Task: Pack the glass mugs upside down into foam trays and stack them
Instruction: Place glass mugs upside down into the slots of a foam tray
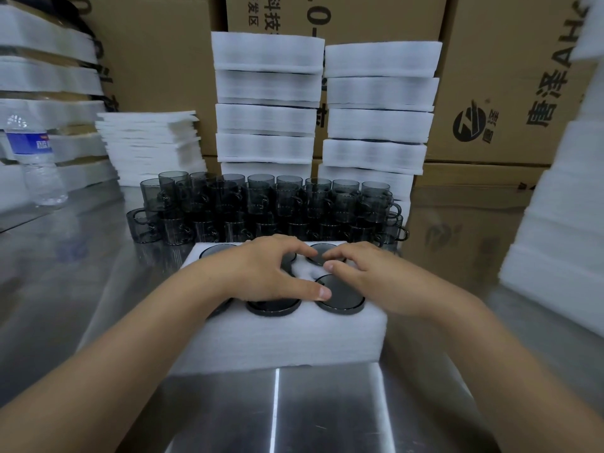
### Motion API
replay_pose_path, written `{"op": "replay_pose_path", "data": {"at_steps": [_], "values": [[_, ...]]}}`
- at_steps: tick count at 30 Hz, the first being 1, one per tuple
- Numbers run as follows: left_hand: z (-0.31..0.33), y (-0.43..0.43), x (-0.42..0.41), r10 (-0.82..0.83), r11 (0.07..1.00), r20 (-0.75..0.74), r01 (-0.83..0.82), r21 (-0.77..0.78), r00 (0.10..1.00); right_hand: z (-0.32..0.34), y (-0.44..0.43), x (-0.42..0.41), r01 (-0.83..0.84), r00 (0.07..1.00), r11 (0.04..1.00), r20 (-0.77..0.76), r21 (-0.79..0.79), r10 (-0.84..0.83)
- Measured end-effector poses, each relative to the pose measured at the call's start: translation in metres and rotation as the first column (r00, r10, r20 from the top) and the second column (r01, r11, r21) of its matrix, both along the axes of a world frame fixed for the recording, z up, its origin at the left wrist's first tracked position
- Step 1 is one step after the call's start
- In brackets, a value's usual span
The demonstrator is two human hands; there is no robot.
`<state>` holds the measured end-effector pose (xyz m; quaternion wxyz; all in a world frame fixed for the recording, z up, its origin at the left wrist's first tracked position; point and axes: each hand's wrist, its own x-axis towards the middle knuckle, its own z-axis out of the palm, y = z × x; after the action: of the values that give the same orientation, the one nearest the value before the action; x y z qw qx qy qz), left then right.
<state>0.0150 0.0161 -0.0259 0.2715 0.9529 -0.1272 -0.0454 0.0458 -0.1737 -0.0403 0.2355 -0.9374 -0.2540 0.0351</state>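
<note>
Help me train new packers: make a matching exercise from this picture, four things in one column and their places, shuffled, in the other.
Column 1
1. water bottle
2. foam tray
3. loose glass mugs
4. flat foam sheets

Column 2
A. in stacked rows just behind the tray
B. far left on the steel table
C. under the left hand and right hand
D. back left, beside the tall tray stacks

Pairs: 1-B, 2-C, 3-A, 4-D

Dim, even light; glare streaks the steel table point(276, 416); edges bend outward.
</note>
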Motion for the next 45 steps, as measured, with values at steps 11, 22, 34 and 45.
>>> {"op": "replay_pose_path", "data": {"at_steps": [11, 22, 34, 45], "values": [[-0.001, 0.000, -0.002, -0.025, 0.999, 0.030, 0.024, 0.045, 0.999, 0.000, -0.002, 0.002, 0.001, 1.000, 1.000, -0.014, 0.007, -0.001], [0.009, 0.030, 0.007, -0.066, 0.997, -0.109, 0.062, -0.040, 0.992, 0.001, -0.003, -0.001, 0.029, 0.999, 0.999, -0.039, 0.044, -0.027], [0.018, 0.041, -0.001, -0.016, 0.996, 0.117, 0.005, 0.092, 0.993, 0.003, -0.002, -0.004, 0.028, 0.999, 0.999, -0.027, 0.038, -0.027], [0.015, 0.038, 0.000, -0.077, 0.995, 0.174, 0.065, 0.071, 0.982, 0.004, -0.001, -0.006, 0.028, 1.000, 0.999, -0.011, 0.030, -0.027]]}}
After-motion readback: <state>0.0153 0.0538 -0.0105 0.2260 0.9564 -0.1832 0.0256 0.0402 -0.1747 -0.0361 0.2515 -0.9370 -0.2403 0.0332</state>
